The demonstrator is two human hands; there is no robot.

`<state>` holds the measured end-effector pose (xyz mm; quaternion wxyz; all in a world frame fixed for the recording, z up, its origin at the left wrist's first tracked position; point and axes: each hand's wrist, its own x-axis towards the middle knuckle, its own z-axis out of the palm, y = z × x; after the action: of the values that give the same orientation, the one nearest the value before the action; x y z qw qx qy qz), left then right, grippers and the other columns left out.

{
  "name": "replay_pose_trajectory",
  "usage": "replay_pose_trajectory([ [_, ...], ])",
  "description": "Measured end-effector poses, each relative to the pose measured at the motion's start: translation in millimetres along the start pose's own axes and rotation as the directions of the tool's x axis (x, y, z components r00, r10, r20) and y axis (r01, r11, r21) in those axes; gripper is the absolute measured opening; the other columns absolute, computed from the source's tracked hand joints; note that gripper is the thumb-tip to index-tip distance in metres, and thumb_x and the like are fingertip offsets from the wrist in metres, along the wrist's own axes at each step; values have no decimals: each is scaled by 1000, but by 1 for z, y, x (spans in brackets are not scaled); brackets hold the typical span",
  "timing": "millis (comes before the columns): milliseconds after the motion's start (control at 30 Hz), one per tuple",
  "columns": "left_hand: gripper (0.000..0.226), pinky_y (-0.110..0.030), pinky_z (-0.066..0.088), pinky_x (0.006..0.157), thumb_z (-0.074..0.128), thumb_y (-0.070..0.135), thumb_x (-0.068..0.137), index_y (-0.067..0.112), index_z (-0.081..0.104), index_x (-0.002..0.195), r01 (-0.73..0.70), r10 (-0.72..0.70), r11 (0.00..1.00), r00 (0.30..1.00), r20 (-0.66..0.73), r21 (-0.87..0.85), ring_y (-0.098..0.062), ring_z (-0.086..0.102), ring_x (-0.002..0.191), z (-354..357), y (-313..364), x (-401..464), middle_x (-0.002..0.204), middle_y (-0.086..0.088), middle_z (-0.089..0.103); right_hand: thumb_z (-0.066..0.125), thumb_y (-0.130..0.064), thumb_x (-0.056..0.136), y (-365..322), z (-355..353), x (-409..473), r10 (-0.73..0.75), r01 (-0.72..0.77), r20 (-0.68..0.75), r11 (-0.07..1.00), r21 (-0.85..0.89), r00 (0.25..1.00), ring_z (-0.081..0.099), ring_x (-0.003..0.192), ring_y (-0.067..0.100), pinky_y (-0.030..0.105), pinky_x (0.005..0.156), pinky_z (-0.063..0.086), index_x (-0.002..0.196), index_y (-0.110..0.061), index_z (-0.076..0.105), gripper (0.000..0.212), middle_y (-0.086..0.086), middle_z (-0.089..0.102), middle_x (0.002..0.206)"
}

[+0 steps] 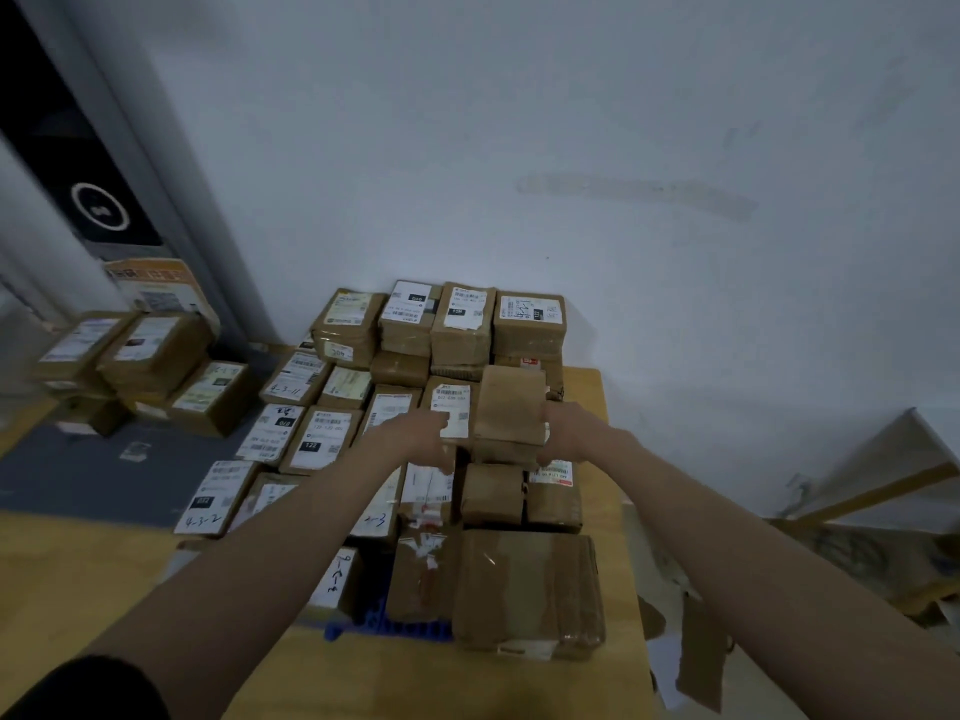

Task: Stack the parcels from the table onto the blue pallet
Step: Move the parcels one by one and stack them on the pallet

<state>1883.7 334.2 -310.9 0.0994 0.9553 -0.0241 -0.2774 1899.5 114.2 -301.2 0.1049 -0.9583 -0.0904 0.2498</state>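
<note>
From the head camera, both arms reach forward over a crowd of brown cardboard parcels. The left hand (pixel 421 433) and the right hand (pixel 563 431) grip a plain brown parcel (pixel 511 407) from either side, fingers curled round its edges, holding it upright above the other boxes. Below it lie a labelled parcel (pixel 451 407) just beside the left hand, a large taped parcel (pixel 530 589) nearest the camera, and a back row of stacked boxes (pixel 441 324) against the white wall (pixel 571 122). A corner of the blue pallet (pixel 384 623) shows under the front parcels, resting on the yellow tabletop (pixel 78 574). A separate pile of boxes (pixel 140 366) stands at the left, near a grey door frame (pixel 171 200).
</note>
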Motion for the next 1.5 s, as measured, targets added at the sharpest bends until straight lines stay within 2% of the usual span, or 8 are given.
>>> replay_pose_trajectory([
  [200, 82, -40, 41, 107, 73, 42, 84, 17, 31, 150, 117, -116, 993, 991, -63, 21, -26, 39, 137, 5, -41, -52, 153, -5, 36, 68, -24, 90, -51, 5, -17, -72, 77, 66, 994, -76, 995, 53, 95, 22, 27, 64, 47, 140, -13, 40, 59, 11, 53, 126],
  [333, 79, -39, 43, 104, 74, 41, 83, 17, 36, 147, 194, -190, 980, 978, -91, 37, -26, 43, 133, 10, -80, -86, 150, -6, 41, 70, -26, 88, -98, 9, -24, -180, 190, 78, 971, -146, 981, 53, 117, 27, 38, 94, 50, 142, -13, 41, 63, 9, 49, 139],
  [433, 79, -40, 42, 105, 73, 36, 85, 16, 33, 150, 230, -227, 973, 970, -84, 28, -27, 42, 134, 12, -110, -116, 152, -7, 38, 72, -24, 87, -141, 11, -31, -245, 262, 116, 951, -163, 963, 51, 122, 28, 41, 96, 50, 143, -14, 40, 66, 9, 45, 144],
  [667, 71, -39, 43, 102, 72, 39, 86, 14, 40, 144, 311, -312, 950, 947, -81, -24, -27, 47, 129, 25, -201, -177, 147, -7, 43, 67, -20, 92, -244, 35, -49, -364, 400, 193, 895, -199, 911, 49, 88, 19, 26, 64, 44, 147, -10, 35, 64, 10, 47, 132],
  [767, 78, -41, 39, 108, 71, 41, 87, 16, 33, 150, 336, -338, 941, 939, -55, -41, -26, 40, 136, 34, -241, -199, 153, -4, 35, 67, -23, 91, -285, 53, -56, -382, 419, 202, 886, -196, 902, 50, 101, 20, 30, 76, 47, 149, -14, 34, 67, 9, 39, 146],
  [933, 71, -37, 42, 104, 67, 41, 90, 11, 39, 147, 379, -382, 923, 924, -28, -71, -27, 44, 133, 41, -309, -238, 150, -8, 40, 68, -25, 91, -355, 86, -62, -390, 437, 223, 871, -225, 893, 52, 106, 24, 34, 82, 48, 140, -12, 42, 57, 10, 45, 139],
  [1033, 76, -38, 41, 106, 69, 45, 87, 16, 36, 149, 395, -400, 913, 915, -41, -104, -26, 40, 136, 48, -349, -254, 153, -5, 35, 67, -26, 91, -391, 106, -62, -412, 455, 225, 869, -194, 883, 50, 102, 22, 29, 71, 44, 143, -12, 41, 59, 11, 45, 141],
  [1500, 78, -42, 43, 103, 69, 50, 84, 24, 33, 149, 487, -491, 858, 871, 18, -160, -28, 42, 134, 52, -488, -249, 152, -3, 36, 68, -29, 89, -531, 157, 6, -448, 504, 279, 844, -183, 850, 58, 112, 26, 43, 95, 52, 133, -13, 50, 50, 10, 53, 133],
])
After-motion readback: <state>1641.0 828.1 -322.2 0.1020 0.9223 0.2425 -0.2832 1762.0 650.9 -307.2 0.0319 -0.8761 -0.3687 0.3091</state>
